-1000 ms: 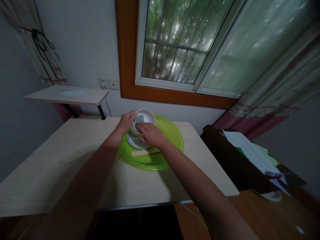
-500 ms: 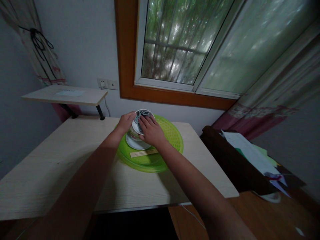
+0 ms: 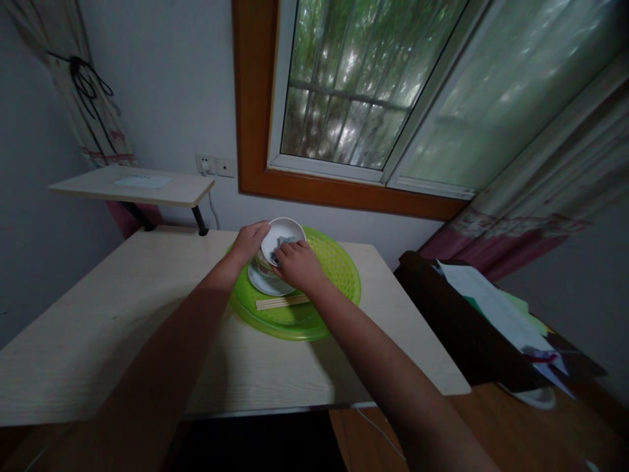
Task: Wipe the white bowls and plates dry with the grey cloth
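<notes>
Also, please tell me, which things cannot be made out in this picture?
In the head view:
The cloth in the bowl: partly hidden by the right hand, so its full shape and that hand's grip are unclear.
The chopsticks: right ends hidden behind the right arm.
The bowl's left rim: partly covered by the left hand.
The paper on the shelf: any writing is too small to read.

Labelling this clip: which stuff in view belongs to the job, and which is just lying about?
In the job:
- white bowl, left hand on its rim
- grey cloth in the bowl, at the right hand
- probably green tray, with plate and chopsticks

Lying about:
- sheet on raised shelf
- papers at right
</notes>
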Demonstrator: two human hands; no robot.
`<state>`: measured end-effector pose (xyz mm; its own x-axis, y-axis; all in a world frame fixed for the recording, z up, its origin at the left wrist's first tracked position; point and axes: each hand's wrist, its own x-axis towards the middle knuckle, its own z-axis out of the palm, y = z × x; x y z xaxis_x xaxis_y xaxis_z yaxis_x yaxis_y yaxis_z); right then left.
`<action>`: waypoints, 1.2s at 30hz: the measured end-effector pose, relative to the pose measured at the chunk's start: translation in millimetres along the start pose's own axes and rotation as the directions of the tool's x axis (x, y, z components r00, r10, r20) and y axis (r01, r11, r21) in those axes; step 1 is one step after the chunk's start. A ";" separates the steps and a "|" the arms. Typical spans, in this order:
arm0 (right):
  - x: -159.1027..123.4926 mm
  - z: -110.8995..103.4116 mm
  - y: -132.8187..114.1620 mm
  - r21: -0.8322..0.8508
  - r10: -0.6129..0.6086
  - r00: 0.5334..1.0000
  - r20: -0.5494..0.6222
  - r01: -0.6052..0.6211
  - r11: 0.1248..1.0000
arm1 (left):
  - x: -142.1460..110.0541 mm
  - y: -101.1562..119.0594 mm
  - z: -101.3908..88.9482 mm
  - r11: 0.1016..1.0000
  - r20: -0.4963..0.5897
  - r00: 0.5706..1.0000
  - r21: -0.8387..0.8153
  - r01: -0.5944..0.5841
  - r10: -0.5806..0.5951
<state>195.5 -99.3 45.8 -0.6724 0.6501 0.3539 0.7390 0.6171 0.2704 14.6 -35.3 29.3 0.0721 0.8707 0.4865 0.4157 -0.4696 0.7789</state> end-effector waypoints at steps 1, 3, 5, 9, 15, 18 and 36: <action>-0.5 1.1 1.1 0.010 -0.030 1.000 0.005 0.030 0.999 | -0.5 0.9 -0.1 1.000 0.005 1.000 0.011 0.002 -0.002; -1.4 3.3 3.2 0.033 -0.082 0.997 -0.002 0.082 0.996 | -1.5 2.2 -0.3 1.000 0.011 1.000 0.016 0.000 0.000; -2.0 5.1 4.8 0.058 -0.121 0.992 -0.025 0.123 0.991 | -1.9 2.1 -0.5 1.000 0.003 1.000 -0.005 -0.008 0.008; -2.5 7.4 5.6 0.126 -0.174 0.980 -0.100 0.186 0.975 | 0.9 -3.4 -0.4 1.000 0.007 1.000 -0.028 -0.005 0.005; -2.2 9.9 5.6 0.169 -0.140 0.978 -0.157 0.167 0.971 | 8.3 -9.3 0.4 0.996 0.143 0.989 -0.079 -0.028 0.039; -1.1 10.4 4.5 0.144 -0.052 0.989 -0.138 0.072 0.987 | 7.0 -5.4 0.3 0.994 0.107 0.994 -0.108 -0.002 0.013; 2.1 2.0 -1.7 0.015 -0.018 1.000 -0.014 0.018 1.000 | 1.1 -5.2 -4.0 1.000 -0.031 1.000 -0.031 0.003 -0.004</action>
<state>192.7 -98.0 44.3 -0.6852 0.6326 0.3611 0.7257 0.6354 0.2639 8.9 -32.5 27.4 0.0420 0.8676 0.4956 0.3876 -0.4713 0.7922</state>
